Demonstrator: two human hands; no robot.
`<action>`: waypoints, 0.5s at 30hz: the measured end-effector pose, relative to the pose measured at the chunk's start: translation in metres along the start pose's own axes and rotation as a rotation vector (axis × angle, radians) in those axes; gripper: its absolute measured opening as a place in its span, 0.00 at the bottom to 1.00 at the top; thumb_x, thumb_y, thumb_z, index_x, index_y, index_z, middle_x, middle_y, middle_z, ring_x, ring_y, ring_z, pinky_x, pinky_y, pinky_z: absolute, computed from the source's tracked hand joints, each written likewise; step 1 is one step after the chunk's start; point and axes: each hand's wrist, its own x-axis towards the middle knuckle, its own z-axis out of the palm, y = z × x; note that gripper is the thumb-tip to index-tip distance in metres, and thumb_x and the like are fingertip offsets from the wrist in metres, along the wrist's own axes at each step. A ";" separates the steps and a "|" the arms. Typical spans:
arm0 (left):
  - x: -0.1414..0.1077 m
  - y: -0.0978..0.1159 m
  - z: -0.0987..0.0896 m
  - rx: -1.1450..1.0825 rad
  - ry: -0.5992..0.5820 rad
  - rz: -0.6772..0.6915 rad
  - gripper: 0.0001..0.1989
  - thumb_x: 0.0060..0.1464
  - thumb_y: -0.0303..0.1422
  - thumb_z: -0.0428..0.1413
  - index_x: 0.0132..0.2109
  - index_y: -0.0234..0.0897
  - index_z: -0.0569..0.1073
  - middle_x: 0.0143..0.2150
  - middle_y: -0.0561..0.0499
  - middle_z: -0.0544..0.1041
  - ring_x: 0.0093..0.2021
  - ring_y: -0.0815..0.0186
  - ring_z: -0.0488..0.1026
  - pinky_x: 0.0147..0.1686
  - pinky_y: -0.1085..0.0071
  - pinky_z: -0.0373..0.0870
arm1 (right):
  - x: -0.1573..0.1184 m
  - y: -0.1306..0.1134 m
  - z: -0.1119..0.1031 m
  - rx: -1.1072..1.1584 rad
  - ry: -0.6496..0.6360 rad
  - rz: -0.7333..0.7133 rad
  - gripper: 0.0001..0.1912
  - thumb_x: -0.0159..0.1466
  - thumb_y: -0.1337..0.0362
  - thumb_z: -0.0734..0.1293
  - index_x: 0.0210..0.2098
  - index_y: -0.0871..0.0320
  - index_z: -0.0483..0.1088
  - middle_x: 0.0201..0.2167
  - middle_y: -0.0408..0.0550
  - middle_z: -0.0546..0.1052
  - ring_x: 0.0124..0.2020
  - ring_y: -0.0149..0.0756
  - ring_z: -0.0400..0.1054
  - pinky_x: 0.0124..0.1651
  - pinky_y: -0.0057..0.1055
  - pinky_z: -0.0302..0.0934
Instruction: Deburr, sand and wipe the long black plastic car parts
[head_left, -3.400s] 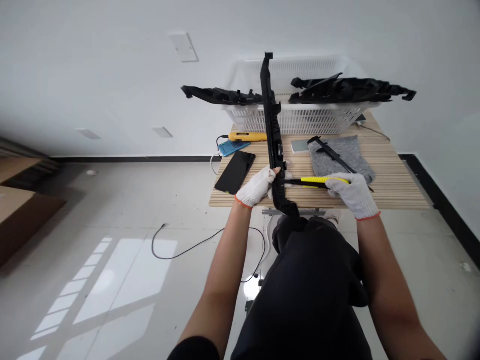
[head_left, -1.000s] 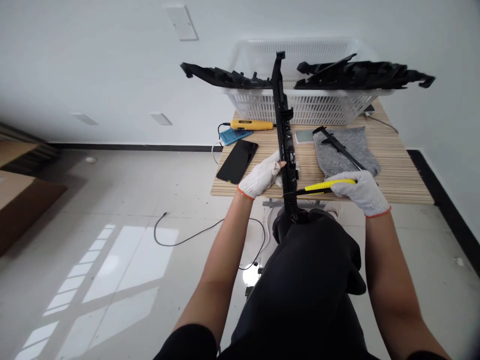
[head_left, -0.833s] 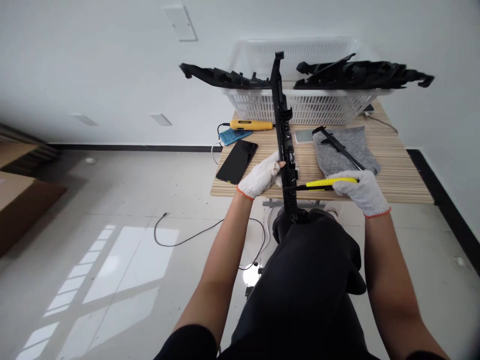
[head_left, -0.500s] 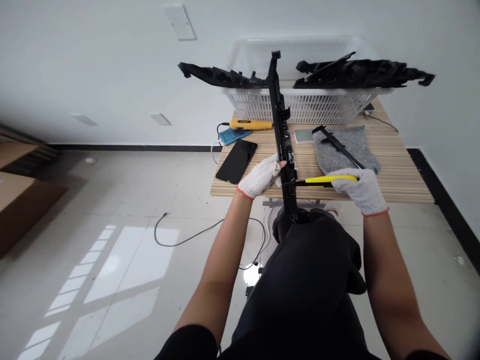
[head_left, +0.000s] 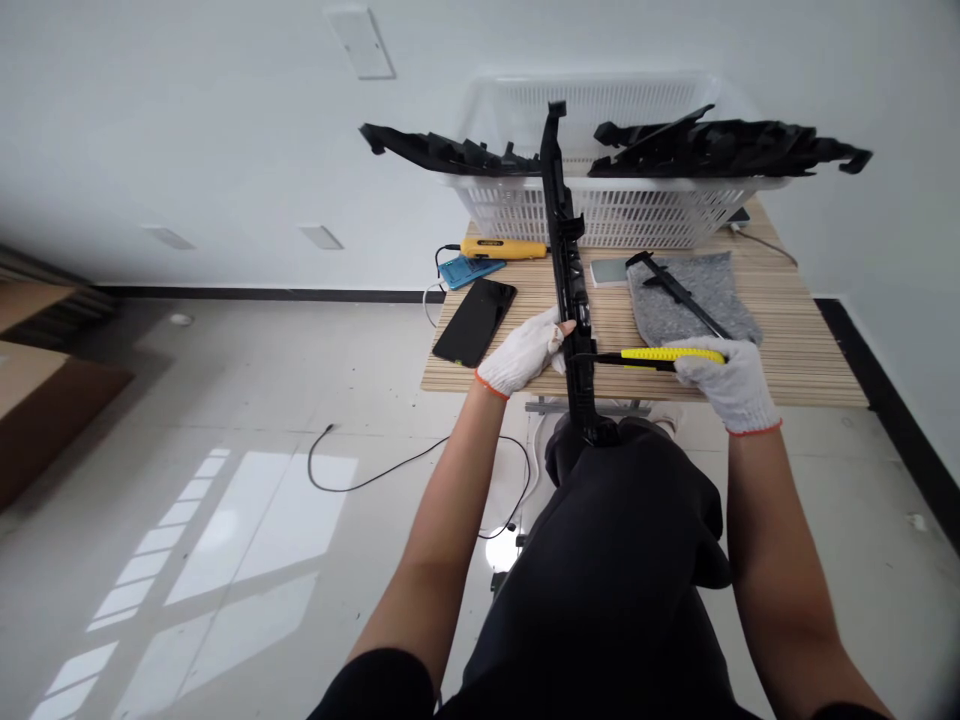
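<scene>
A long black plastic part (head_left: 568, 270) stands lengthwise before me, its near end against my dark trousers. My left hand (head_left: 527, 352), in a white glove with an orange cuff, is closed round its middle, the bare thumb tip showing on top. In my gloved right hand (head_left: 726, 380) is a yellow and black knife (head_left: 664, 355), its thin dark tip pointing left and touching or just over the part's right edge. Right of the part, a slim black tool like a caliper (head_left: 679, 293) rests on a grey cloth (head_left: 645, 315).
A white basket (head_left: 637, 212) at the table's back bears more black parts (head_left: 712, 150) across its rim. On the striped table (head_left: 802, 350) lie a black phone (head_left: 474, 322), a yellow tool (head_left: 502, 249), a blue object (head_left: 469, 271) and a pale flat one (head_left: 608, 272). Cables trail over the floor.
My right hand and the knife have shifted slightly to the right, so more of the dark tip shows beside the part. My left hand keeps its hold.
</scene>
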 end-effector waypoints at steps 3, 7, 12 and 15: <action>-0.001 0.002 -0.002 0.015 -0.012 0.026 0.24 0.66 0.49 0.53 0.56 0.35 0.75 0.53 0.43 0.81 0.49 0.57 0.78 0.50 0.66 0.73 | 0.000 0.001 0.000 0.006 -0.024 0.003 0.14 0.47 0.55 0.81 0.30 0.52 0.83 0.28 0.49 0.81 0.24 0.38 0.70 0.26 0.36 0.65; -0.001 0.005 -0.002 0.061 -0.008 -0.012 0.25 0.68 0.51 0.49 0.53 0.35 0.76 0.48 0.43 0.82 0.43 0.58 0.78 0.45 0.66 0.74 | 0.001 0.003 0.000 0.046 0.014 0.002 0.12 0.47 0.56 0.80 0.30 0.53 0.83 0.26 0.48 0.80 0.22 0.37 0.69 0.25 0.36 0.64; 0.002 0.006 0.000 0.133 0.046 0.023 0.27 0.71 0.51 0.44 0.48 0.33 0.77 0.47 0.41 0.82 0.49 0.56 0.77 0.55 0.61 0.72 | 0.002 0.005 -0.001 0.078 0.020 0.033 0.11 0.47 0.55 0.80 0.30 0.50 0.83 0.25 0.45 0.79 0.21 0.36 0.66 0.24 0.35 0.62; 0.002 0.005 -0.001 0.081 0.023 0.014 0.25 0.70 0.51 0.46 0.49 0.34 0.77 0.48 0.42 0.82 0.51 0.55 0.76 0.57 0.61 0.70 | 0.002 0.004 -0.001 0.079 0.020 0.037 0.11 0.45 0.56 0.81 0.28 0.50 0.82 0.23 0.45 0.78 0.21 0.36 0.65 0.24 0.35 0.61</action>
